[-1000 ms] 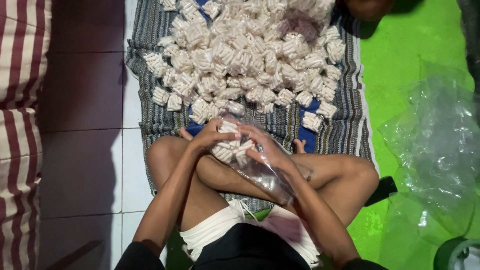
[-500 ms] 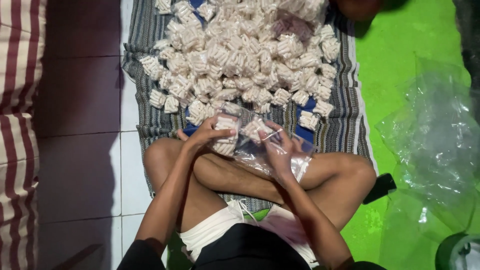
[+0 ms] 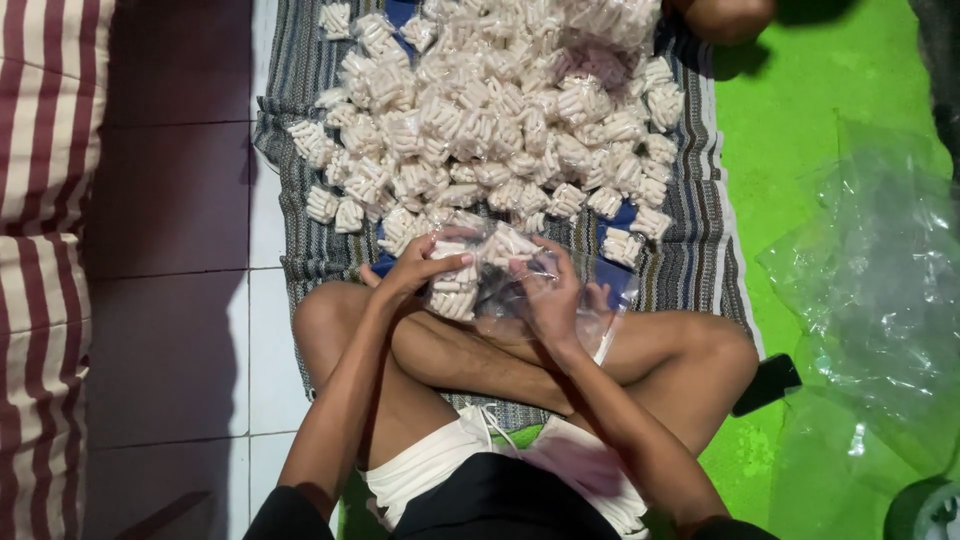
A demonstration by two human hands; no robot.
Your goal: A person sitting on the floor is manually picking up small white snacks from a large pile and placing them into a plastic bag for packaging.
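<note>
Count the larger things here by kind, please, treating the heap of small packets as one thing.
Hands at the clear bag: 2 (left hand, right hand)
Clear bag held in the hands: 1
Heap of small packets: 1
Striped cloth: 1
Dark phone: 1
Total: 6

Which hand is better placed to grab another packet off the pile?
Probably the left hand. It rests at the near edge of the pile with its fingers on a small packet, and loose packets lie just ahead of it. The right hand is gripping the clear bag.
</note>
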